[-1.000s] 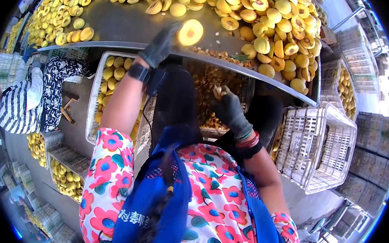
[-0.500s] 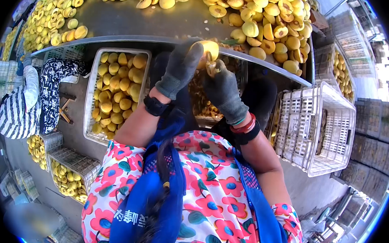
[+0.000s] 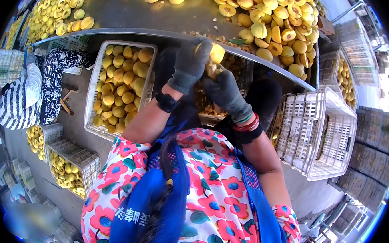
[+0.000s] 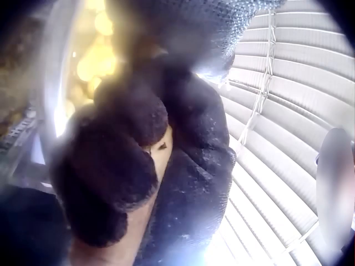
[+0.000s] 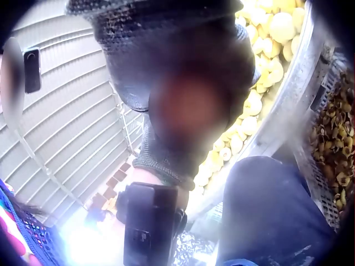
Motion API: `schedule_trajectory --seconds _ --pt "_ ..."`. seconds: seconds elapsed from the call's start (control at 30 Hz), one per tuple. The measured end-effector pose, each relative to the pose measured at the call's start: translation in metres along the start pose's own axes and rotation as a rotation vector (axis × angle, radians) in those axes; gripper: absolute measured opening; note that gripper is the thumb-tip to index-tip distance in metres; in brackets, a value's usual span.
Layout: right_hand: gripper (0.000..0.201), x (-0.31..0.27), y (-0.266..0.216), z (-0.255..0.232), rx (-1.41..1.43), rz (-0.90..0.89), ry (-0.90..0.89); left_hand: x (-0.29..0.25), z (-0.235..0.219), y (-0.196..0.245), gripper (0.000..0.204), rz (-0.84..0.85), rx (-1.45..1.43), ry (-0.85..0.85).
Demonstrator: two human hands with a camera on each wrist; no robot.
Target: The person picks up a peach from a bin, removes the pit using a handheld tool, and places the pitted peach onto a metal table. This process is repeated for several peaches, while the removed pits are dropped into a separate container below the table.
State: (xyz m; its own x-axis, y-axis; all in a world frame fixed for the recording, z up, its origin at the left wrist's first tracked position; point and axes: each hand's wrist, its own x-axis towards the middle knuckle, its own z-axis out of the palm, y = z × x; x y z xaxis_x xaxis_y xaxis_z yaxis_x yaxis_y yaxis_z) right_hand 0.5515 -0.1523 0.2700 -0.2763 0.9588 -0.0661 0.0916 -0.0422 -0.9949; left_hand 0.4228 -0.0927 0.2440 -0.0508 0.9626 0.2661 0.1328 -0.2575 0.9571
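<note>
left hand [image 3: 190, 63] gripping peach [image 3: 216, 53], right hand [image 3: 225, 91] touching

Yellow peach [image 3: 217, 52] is up at the metal table's edge [image 3: 120, 31], round and smooth-skinned, gripped in the gloved left hand [image 3: 190, 61]; the gloved right hand [image 3: 223, 90] meets it from below, pressed against its underside, where a brownish bit shows
</note>
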Motion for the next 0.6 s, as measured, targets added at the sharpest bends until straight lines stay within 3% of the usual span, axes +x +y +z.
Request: schedule_trajectory --seconds 0.13,0.23,0.33,0.47,0.6 --pt "0.018 -0.001 -0.019 -0.008 0.152 0.337 -0.127 -0.003 -0.006 -0.003 0.035 -0.095 -0.085 -0.07" --pt "0.018 0.001 -0.003 -0.008 0.171 0.3 -0.163 -0.002 -0.003 -0.015 0.035 -0.001 -0.015 -0.006" --pt "0.018 0.005 0.0 0.003 -0.14 -0.17 -0.022 -0.002 -0.004 -0.02 0.035 0.017 0.031 0.009" --pt "0.008 0.007 -0.005 0.001 0.06 0.148 -0.118 0.0 -0.003 -0.019 0.033 0.146 0.024 0.069" --pt "0.008 0.008 -0.008 -0.009 0.257 0.368 -0.2 -0.002 -0.006 -0.019 0.031 -0.043 -0.038 0.005"
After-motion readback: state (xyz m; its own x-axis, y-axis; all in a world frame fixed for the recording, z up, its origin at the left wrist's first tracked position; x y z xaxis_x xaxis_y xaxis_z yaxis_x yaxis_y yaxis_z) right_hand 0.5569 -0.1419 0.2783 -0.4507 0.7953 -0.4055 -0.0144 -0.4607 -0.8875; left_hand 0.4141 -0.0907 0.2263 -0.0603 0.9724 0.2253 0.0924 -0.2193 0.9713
